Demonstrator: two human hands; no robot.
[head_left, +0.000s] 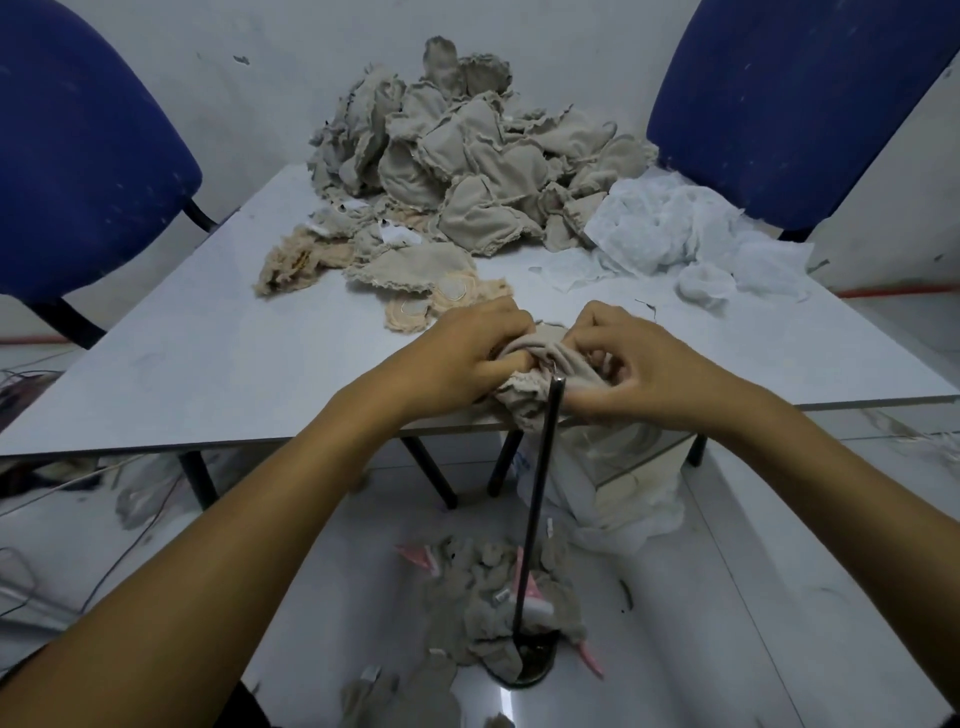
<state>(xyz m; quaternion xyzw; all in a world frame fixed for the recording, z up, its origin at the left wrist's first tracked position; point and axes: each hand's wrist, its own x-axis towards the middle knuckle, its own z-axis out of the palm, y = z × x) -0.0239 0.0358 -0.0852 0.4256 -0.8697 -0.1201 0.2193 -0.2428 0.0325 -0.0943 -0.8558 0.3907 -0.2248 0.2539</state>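
Head view: left hand (462, 358) and right hand (639, 364) both pinch the beige cloth (537, 349) bunched over the rod (544, 467) tip, 6 o'clock of the pile (467, 156). Grip evenly, pull straight down the rod, avoid snagging.

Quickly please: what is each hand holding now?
Left hand: grips the beige cloth.
Right hand: pinches the same cloth.

A cloth heap (467, 156) lies at the back of the table (208, 364), with netting (675, 228) to its right. A left chair (78, 156) and a right chair (805, 104) stand behind the table. In front of it a rod (540, 493) stands among floor scraps (488, 587).
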